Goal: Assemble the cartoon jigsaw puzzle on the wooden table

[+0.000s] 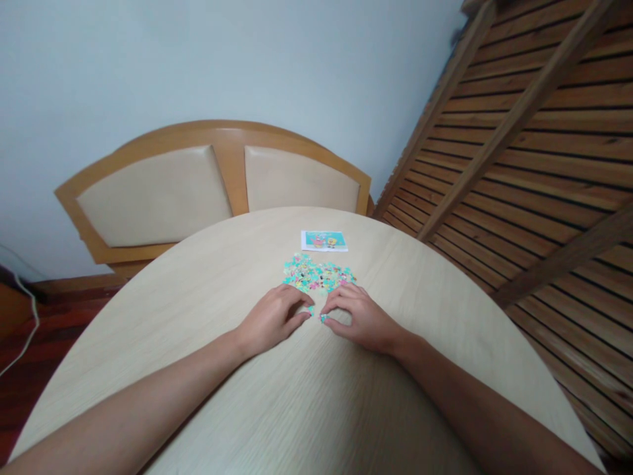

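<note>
Small puzzle pieces [301,269], mostly turquoise with bits of pink and yellow, lie in a loose pile near the middle of the round table [232,277]. Just below the pile on the left, my left hand [274,316] pinches a small turquoise piece [311,310] between thumb and fingertips. Facing it, my right hand [363,318] holds another small piece [324,318] between thumb and index finger. A narrow gap separates the two pieces. Behind the pile lies a picture card [325,241] with cartoon figures on a turquoise background.
A wooden bench back with cream pads [158,194] stands beyond the table, against a pale wall [222,59]. Slatted wooden panels [524,152] lean at the right. A white cable [33,310] hangs at the far left.
</note>
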The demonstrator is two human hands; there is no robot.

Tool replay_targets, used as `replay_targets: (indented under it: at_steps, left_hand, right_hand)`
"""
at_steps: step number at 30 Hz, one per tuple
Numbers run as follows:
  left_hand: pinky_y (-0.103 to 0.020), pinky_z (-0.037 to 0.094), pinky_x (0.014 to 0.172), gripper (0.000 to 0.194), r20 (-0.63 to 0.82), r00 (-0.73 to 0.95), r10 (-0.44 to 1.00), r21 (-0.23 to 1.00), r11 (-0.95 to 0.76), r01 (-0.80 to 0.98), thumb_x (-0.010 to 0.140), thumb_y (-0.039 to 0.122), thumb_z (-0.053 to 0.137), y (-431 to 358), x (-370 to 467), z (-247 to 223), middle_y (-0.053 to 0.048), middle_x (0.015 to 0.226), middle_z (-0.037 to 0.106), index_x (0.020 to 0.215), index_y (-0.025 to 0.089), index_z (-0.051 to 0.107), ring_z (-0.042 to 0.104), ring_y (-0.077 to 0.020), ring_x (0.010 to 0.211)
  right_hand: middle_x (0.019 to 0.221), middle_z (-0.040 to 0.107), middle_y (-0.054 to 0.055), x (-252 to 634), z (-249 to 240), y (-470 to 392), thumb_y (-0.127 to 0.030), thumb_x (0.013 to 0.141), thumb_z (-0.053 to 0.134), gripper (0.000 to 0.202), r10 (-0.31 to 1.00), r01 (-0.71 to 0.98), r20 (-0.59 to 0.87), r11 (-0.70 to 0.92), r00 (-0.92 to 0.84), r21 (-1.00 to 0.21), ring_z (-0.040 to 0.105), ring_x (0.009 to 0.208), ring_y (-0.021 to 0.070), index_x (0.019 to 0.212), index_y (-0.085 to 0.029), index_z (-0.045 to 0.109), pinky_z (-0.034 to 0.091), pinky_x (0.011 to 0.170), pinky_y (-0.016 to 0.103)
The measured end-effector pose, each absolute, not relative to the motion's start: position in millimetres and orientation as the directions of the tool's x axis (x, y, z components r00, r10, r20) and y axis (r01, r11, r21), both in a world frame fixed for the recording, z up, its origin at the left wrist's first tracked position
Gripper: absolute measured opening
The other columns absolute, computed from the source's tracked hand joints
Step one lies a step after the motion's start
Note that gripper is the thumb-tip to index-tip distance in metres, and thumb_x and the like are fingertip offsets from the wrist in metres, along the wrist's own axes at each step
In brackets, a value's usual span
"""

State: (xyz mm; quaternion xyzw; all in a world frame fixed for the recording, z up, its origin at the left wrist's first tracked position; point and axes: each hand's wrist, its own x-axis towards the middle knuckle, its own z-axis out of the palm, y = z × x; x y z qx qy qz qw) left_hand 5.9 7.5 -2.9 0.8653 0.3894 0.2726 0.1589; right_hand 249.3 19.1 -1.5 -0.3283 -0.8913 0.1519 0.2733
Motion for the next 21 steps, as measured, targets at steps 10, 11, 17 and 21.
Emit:
replay_targets:
  at_steps: [10, 11, 17, 21]
  left_hand:
    - [-0.038, 0.046, 0.096, 0.016, 0.354, 0.523, 0.775, 0.607, -0.616, 0.502, 0.090, 0.024, 0.068, 8.1, 6.5, -9.3, -0.003, 0.103, 0.069, 0.106, 0.023, 0.065, 0.061, -0.0217, 0.104]
    - [-0.038, 0.046, 0.095, 0.016, 0.354, 0.527, 0.773, 0.609, -0.618, 0.497, 0.090, 0.024, 0.068, 7.9, 6.5, -9.0, -0.003, 0.102, 0.069, 0.105, 0.023, 0.065, 0.061, -0.0217, 0.103]
    - [-0.038, 0.046, 0.094, 0.014, 0.348, 0.539, 0.767, 0.609, -0.622, 0.492, 0.091, 0.025, 0.067, 6.9, 7.0, -6.5, -0.004, 0.101, 0.070, 0.105, 0.024, 0.066, 0.061, -0.0218, 0.101]
    - [-0.037, 0.046, 0.095, 0.015, 0.338, 0.545, 0.767, 0.608, -0.620, 0.496, 0.091, 0.025, 0.068, 6.3, 7.2, -6.2, -0.003, 0.101, 0.070, 0.106, 0.024, 0.066, 0.061, -0.0215, 0.102]
  right_hand:
    - [0.101, 0.068, 0.003, 244.6, -4.3, 17.9, -0.019, 0.083, 0.074, 0.012, 0.704, 0.531, 0.379, 0.706, -0.601, -0.469, 0.060, 0.104, 0.0227, 0.093, -0.023, 0.068, 0.041, 0.096, 0.042]
    - [0.101, 0.068, 0.003, 244.5, -4.3, 18.0, -0.019, 0.083, 0.074, 0.012, 0.702, 0.529, 0.380, 0.707, -0.601, -0.469, 0.060, 0.104, 0.0226, 0.093, -0.023, 0.068, 0.041, 0.096, 0.042]
    - [0.102, 0.069, 0.003, 243.9, -5.3, 17.0, -0.021, 0.085, 0.074, 0.013, 0.685, 0.514, 0.389, 0.723, -0.616, -0.461, 0.060, 0.105, 0.0224, 0.095, -0.023, 0.068, 0.039, 0.100, 0.044]
    - [0.102, 0.069, 0.003, 243.3, -4.4, 16.0, -0.022, 0.086, 0.073, 0.010, 0.685, 0.518, 0.380, 0.723, -0.621, -0.457, 0.060, 0.105, 0.0229, 0.095, -0.024, 0.069, 0.039, 0.100, 0.044]
